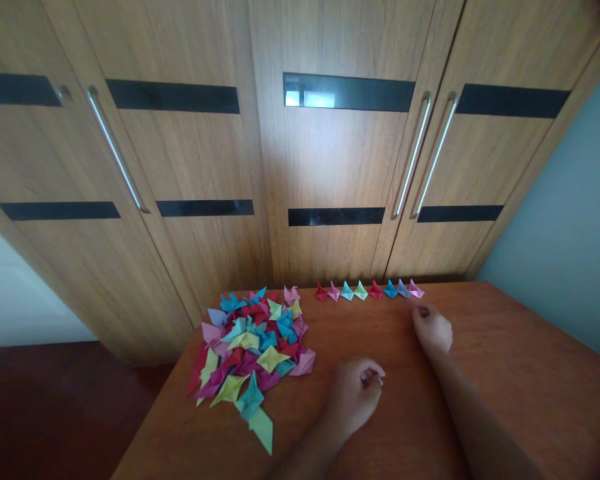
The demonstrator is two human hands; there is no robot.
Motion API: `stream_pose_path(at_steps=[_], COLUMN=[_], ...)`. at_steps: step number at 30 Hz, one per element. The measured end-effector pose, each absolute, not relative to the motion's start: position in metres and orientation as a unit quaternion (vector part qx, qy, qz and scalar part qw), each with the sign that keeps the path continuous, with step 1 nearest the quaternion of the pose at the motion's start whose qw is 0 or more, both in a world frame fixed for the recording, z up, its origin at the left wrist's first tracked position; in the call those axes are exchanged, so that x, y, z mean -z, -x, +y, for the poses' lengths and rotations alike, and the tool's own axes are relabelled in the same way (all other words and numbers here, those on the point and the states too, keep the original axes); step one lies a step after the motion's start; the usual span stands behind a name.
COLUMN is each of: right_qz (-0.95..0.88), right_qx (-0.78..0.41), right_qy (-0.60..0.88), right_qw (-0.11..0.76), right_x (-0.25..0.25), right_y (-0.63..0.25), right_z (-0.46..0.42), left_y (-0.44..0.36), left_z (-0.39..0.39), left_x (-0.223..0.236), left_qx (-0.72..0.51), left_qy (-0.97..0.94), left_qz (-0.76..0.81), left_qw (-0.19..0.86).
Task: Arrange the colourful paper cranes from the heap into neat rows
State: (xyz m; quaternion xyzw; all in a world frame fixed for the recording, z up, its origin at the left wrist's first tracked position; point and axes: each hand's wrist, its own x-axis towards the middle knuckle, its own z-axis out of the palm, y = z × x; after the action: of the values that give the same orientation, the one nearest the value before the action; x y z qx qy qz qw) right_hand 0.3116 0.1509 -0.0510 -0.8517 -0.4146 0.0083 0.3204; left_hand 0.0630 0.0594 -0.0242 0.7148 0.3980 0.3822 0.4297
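Folded paper pieces, like small origami boats or birds, lie in a heap [260,340] of many colours at the left of the table. Along the back edge stands a spaced row of similar pieces, from a red one [321,292] at its left end to a pink one [416,289] at its right. My right hand [434,330] rests just in front of that pink piece, fingers curled in, with no paper visible in it. Right of the heap, my left hand [356,393] is loosely closed, thumb near the bent fingers, and nothing shows inside it.
The brown wooden table [520,373] backs onto a tall wardrobe [330,160] with metal handles and dark strips. One light green piece [263,428] sticks out from the heap toward the front. A pale blue wall [570,220] rises at the right.
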Motion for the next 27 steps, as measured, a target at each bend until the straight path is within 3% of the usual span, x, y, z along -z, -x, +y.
stream_pose_path(at_steps=[7,12,17,21,27], right_qz=[-0.550,-0.667,-0.637,-0.609,-0.616], right_qx=[-0.074,-0.124,-0.136,-0.161,-0.175], right_qy=[0.730,0.634,0.630,0.639,0.633], right_qw=[0.400,0.371,0.423,0.442,0.434], right_x=[0.055,0.054,0.049,0.048,0.051], right_y=[-0.239,-0.210,-0.216,-0.219,-0.217], right_z=[0.111,0.099,0.098,0.098,0.099], left_y=[-0.061,-0.059,-0.048,-0.002,0.109], left_z=[0.061,0.063,0.051,0.040,0.046], left_x=[0.026,0.029,0.006,-0.021,-0.023], left_qx=[-0.392,-0.414,-0.421,-0.431,-0.404], left_qy=[-0.716,-0.702,-0.710,-0.736,-0.752], left_qz=[0.403,0.399,0.408,0.428,0.519], left_qw=[0.415,0.420,0.390,0.300,0.049])
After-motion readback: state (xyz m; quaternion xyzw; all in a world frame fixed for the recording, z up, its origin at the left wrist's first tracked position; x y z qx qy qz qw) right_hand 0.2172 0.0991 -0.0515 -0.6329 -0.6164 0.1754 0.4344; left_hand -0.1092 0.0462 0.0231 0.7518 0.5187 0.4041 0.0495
